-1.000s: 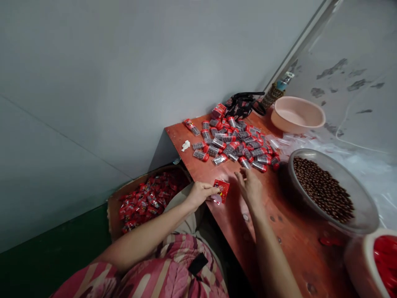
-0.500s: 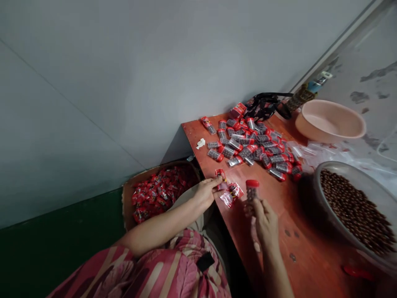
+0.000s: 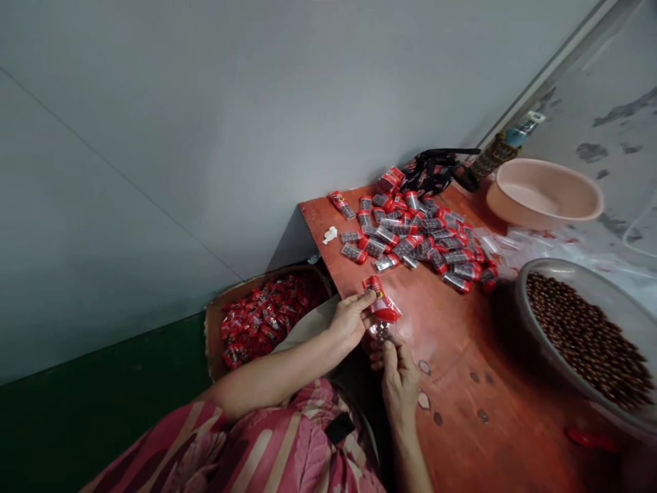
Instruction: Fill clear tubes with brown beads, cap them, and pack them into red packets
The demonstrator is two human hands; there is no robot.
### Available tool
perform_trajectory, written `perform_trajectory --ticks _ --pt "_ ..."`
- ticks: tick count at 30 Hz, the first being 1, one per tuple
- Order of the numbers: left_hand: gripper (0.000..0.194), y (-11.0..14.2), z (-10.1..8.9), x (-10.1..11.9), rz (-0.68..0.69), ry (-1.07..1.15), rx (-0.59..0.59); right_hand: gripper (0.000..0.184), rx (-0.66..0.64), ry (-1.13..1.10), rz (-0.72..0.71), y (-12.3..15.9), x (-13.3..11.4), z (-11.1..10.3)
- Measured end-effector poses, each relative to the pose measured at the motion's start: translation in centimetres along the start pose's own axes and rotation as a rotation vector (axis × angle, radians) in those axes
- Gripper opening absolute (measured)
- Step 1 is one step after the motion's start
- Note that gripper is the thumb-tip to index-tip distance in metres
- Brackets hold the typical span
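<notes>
Left hand (image 3: pixel 352 318): closed, fingers pinching the upper part of a clear bag (image 3: pixel 382 332), against a red packet (image 3: pixel 373 285). The fingers hide part of the grip.

Right hand (image 3: pixel 399 383): just below the bag, fingers raised to its lower end. Whether they grip it cannot be told.

Bag: held in front of the person, over the table edge. A tube (image 3: pixel 386 315) with a red cap lies inside; its lower end is hard to make out through the plastic.

Table (image 3: pixel 462 397): red-orange board set against the wall, with dark round marks (image 3: pixel 423 366) on its surface.

Pile (image 3: pixel 410 239): capped tubes lying loose at the far corner, overlapping, with a small white piece (image 3: pixel 330 235) just beside it.

Box (image 3: pixel 213 335): cardboard, beside the table on the person's left, filled with red packets (image 3: pixel 267 318). The left forearm hides its near side.

Bowl (image 3: pixel 523 294): clear, holding brown beads (image 3: pixel 585 335); cut off at the right edge.

Basin (image 3: pixel 544 195): pink, at the far end, near a black bag (image 3: pixel 436 171).

Clothing (image 3: pixel 246 438): pink patterned sleeve and lap, cut off below.
</notes>
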State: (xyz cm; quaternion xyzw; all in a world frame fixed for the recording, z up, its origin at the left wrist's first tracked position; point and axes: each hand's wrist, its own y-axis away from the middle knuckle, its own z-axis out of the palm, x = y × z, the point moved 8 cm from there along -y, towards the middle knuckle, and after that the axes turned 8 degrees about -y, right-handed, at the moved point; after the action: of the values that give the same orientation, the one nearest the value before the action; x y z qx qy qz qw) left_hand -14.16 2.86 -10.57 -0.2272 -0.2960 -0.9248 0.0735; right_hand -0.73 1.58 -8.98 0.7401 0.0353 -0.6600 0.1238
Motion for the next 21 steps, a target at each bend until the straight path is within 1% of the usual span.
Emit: perform_trajectory --ticks 4,8,11,16,18,21 --pt "0.022 -0.4 -0.2 0.0 0.02 0.008 0.011 0.031 0.017 -0.026 -0.002 0.3 -0.2 -0.1" --pt "0.024 -0.1 0.2 -0.6 0.015 -0.005 -0.024 0.032 0.015 -0.043 0.008 0.2 -0.2 0.0" --pt "0.025 0.3 0.8 -0.7 0.028 -0.085 -0.064 0.032 0.013 -0.052 0.025 0.1 0.0 0.0" --pt "0.031 0.9 1.8 0.0 0.052 -0.223 -0.148 0.031 -0.046 -0.157 0.061 -0.2 0.6 0.5" --pt "0.031 1.2 2.1 0.2 0.048 -0.278 -0.191 0.031 -0.014 -0.139 0.049 -0.2 0.4 0.3" --pt "0.032 1.4 2.3 -0.2 0.016 -0.386 -0.245 0.032 0.043 -0.053 0.001 -0.2 -0.1 -0.1"
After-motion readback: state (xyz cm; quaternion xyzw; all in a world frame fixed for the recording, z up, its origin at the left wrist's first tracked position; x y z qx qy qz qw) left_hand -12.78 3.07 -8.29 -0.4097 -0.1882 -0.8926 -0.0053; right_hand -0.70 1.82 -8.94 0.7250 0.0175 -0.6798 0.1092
